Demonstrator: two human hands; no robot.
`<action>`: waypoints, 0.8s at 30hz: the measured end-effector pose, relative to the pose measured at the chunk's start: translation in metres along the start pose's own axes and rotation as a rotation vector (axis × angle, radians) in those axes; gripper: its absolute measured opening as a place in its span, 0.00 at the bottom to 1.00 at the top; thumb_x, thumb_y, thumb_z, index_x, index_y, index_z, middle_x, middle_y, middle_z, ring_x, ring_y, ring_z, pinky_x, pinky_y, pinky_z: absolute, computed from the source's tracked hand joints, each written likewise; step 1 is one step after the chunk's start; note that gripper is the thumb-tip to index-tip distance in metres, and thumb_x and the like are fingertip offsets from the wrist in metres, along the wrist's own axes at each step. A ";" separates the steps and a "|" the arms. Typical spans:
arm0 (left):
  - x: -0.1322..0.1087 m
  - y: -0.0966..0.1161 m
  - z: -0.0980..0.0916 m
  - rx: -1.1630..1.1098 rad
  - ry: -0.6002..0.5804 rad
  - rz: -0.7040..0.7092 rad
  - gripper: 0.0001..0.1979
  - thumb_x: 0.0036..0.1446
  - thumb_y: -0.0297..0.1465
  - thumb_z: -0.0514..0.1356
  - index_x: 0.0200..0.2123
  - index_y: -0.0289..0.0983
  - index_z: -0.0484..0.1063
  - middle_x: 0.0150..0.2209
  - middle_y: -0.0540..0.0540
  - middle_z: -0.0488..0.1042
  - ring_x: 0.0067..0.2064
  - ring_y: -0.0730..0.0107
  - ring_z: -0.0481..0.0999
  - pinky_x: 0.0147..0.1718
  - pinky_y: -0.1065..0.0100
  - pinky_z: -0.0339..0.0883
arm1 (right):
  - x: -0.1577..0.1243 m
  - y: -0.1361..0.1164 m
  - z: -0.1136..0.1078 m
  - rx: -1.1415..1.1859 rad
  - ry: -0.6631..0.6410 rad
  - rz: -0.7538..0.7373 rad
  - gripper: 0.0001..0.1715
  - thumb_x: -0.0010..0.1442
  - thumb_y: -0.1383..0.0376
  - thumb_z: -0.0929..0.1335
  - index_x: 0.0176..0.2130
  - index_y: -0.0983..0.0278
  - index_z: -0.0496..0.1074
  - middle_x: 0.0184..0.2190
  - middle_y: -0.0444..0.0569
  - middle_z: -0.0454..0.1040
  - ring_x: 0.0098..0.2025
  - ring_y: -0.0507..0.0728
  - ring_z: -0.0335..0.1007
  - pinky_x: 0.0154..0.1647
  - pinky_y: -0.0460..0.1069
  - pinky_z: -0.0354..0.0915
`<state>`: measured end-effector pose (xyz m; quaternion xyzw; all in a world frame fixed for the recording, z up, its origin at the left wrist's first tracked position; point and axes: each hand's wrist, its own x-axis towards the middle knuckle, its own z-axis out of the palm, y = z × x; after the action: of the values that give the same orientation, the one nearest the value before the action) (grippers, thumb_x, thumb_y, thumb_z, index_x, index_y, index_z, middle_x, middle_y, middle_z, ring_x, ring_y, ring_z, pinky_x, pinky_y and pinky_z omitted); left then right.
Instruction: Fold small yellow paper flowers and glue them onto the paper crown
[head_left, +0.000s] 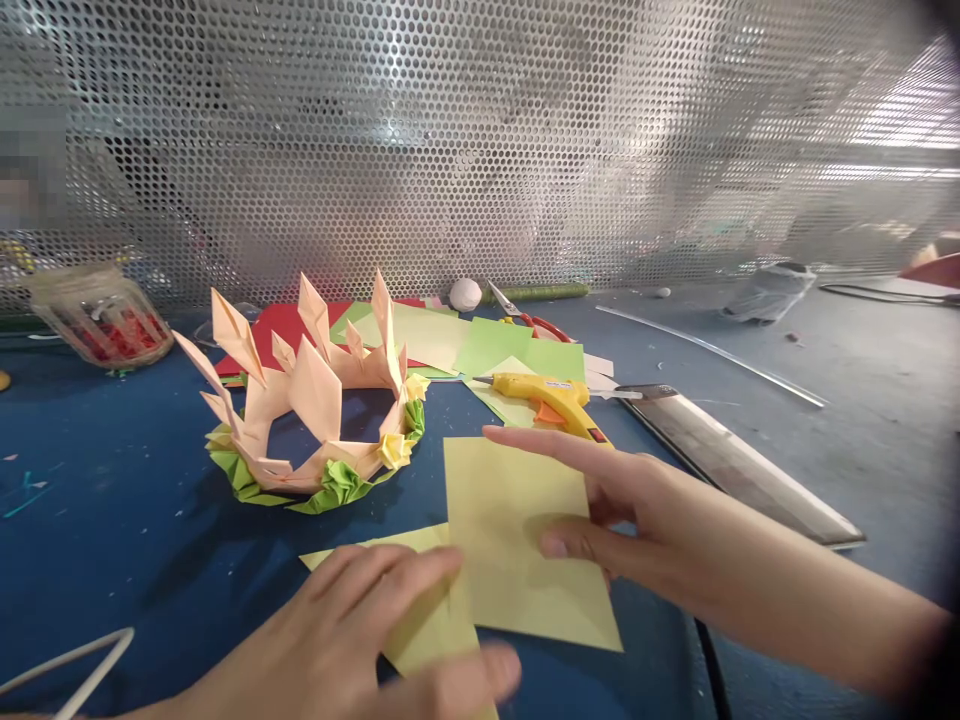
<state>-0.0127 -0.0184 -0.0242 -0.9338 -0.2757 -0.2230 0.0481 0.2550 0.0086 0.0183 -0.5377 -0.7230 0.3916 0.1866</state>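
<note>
My left hand [352, 625] lies flat with its fingers spread on a yellow-green paper square [431, 630] near the table's front edge. My right hand [600, 510] reaches in from the right, fingers stretched out, resting on a second yellow-green paper square [510, 520] that overlaps the first. Neither hand grips anything. Behind the sheets stands a folded paper crown [315, 410] with peach points and green and yellow ruffles at its base.
A yellow glue gun [551, 395] lies just behind my right hand. A metal ruler [735, 465] lies to the right. Green and red paper sheets [487, 345], scissors [525, 315], a white ball [465, 294] and a jar [101, 320] sit before the perforated metal screen [480, 130].
</note>
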 end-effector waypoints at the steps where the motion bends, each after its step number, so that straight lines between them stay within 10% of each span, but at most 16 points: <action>1: 0.003 -0.001 0.000 -0.027 0.017 -0.035 0.19 0.62 0.43 0.62 0.56 0.54 0.71 0.51 0.51 0.80 0.46 0.61 0.81 0.41 0.67 0.78 | 0.002 0.000 0.000 -0.023 0.023 -0.063 0.32 0.62 0.61 0.68 0.63 0.41 0.63 0.30 0.41 0.73 0.28 0.54 0.68 0.31 0.48 0.69; 4: 0.006 -0.004 -0.002 -0.078 0.024 -0.174 0.24 0.62 0.41 0.61 0.61 0.53 0.67 0.52 0.49 0.79 0.44 0.63 0.82 0.34 0.72 0.79 | 0.005 -0.001 0.003 -0.010 0.048 -0.164 0.26 0.65 0.61 0.66 0.61 0.42 0.65 0.40 0.42 0.75 0.31 0.53 0.68 0.35 0.48 0.69; 9: -0.003 -0.006 0.001 -0.205 0.033 -0.260 0.24 0.65 0.36 0.55 0.63 0.46 0.64 0.60 0.43 0.74 0.59 0.57 0.75 0.46 0.63 0.79 | 0.009 -0.001 0.008 -0.008 0.132 -0.179 0.19 0.66 0.61 0.64 0.56 0.51 0.66 0.28 0.40 0.69 0.26 0.54 0.65 0.27 0.46 0.65; 15: -0.014 -0.013 0.010 -0.530 -0.030 -0.524 0.24 0.66 0.38 0.54 0.64 0.48 0.63 0.67 0.43 0.65 0.66 0.54 0.65 0.54 0.54 0.69 | 0.020 0.025 -0.003 -0.319 0.613 -0.001 0.31 0.63 0.46 0.64 0.54 0.62 0.54 0.33 0.47 0.68 0.30 0.59 0.69 0.32 0.53 0.66; 20: 0.008 -0.008 -0.005 -0.897 -0.140 -0.881 0.27 0.59 0.47 0.61 0.61 0.51 0.69 0.67 0.48 0.65 0.69 0.48 0.58 0.65 0.46 0.54 | 0.029 0.041 -0.015 -0.400 0.530 0.154 0.33 0.61 0.52 0.67 0.59 0.65 0.56 0.22 0.41 0.69 0.22 0.60 0.69 0.21 0.50 0.62; 24: 0.024 -0.001 -0.016 -0.984 -0.138 -0.926 0.29 0.56 0.46 0.61 0.60 0.46 0.71 0.59 0.41 0.72 0.60 0.44 0.68 0.64 0.39 0.53 | 0.032 0.034 -0.016 -0.424 0.548 0.187 0.20 0.67 0.59 0.67 0.56 0.64 0.65 0.34 0.46 0.76 0.28 0.55 0.73 0.29 0.50 0.70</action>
<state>-0.0013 -0.0090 0.0008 -0.6448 -0.5159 -0.2601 -0.5004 0.2760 0.0479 -0.0024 -0.7133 -0.6589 0.0897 0.2214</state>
